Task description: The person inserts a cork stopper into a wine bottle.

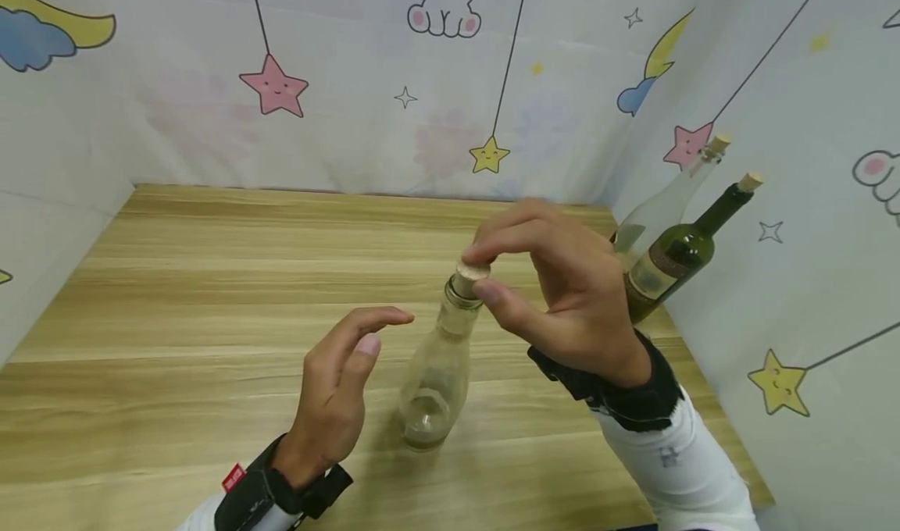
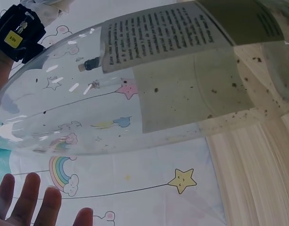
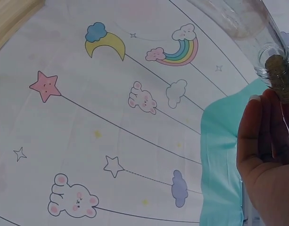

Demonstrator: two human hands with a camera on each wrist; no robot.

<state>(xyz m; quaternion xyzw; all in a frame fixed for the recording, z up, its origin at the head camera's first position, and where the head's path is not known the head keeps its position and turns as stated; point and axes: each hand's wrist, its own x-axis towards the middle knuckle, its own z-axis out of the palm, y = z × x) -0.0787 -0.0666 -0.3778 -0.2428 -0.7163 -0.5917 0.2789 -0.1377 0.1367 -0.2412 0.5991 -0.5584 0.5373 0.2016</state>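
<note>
A clear glass bottle stands on the wooden table with a cork in its mouth. My right hand pinches the cork between thumb and forefinger. In the right wrist view, the cork shows through the glass neck, with the right hand's fingers close against it. To the left of the bottle, my left hand has its fingers loosely bent, apart from the glass. The left wrist view shows the bottle's printed label large and near, with the left fingertips below it.
At the table's right edge stand a dark green corked bottle and a pale clear corked bottle. A patterned cloth lines the back and sides of the wooden table.
</note>
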